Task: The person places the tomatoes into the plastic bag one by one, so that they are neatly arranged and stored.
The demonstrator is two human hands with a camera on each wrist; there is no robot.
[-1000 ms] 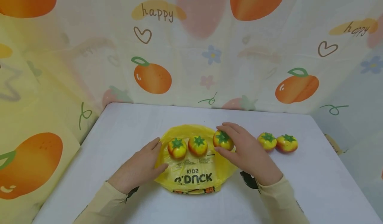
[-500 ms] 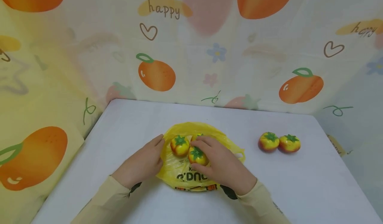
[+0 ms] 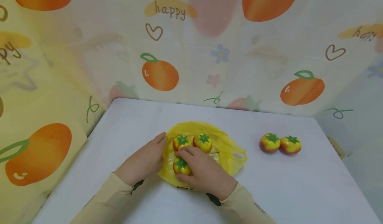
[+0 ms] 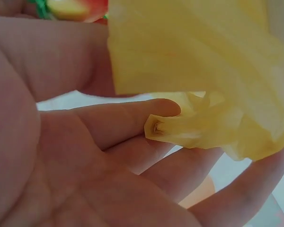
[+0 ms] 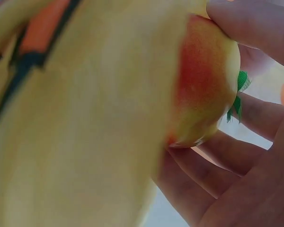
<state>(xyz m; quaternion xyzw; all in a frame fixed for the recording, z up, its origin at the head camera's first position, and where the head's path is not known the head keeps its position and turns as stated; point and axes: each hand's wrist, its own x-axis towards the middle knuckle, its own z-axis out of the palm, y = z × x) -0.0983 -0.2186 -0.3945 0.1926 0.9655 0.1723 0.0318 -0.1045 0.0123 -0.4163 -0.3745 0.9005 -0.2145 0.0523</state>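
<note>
A yellow plastic bag [image 3: 224,144] with black print lies flat, its mouth spread wide. My right hand [image 3: 206,167] grips a yellow-red toy tomato [image 3: 181,165] with a green star-shaped top, low over the bag's front left part. In the right wrist view the tomato [image 5: 203,85] sits between thumb and fingers, partly covered by blurred yellow film. Two more toy tomatoes, a left one [image 3: 181,140] and a right one [image 3: 202,143], sit on the bag behind it. My left hand [image 3: 143,162] holds the bag's left rim, fingers outside, the thumb tip hidden behind the film [image 4: 189,52].
Two other toy tomatoes, one [image 3: 270,142] touching the other [image 3: 290,145], stand on the white table [image 3: 299,184] to the right of the bag. Behind the table hangs a fruit-printed cloth [image 3: 191,61]. A bag handle loop [image 3: 240,155] sticks out at the right.
My right hand has carried the third toy tomato leftward and toward me, from the bag's right side to its front left. The left hand stays at the rim, its thumb now out of sight.
</note>
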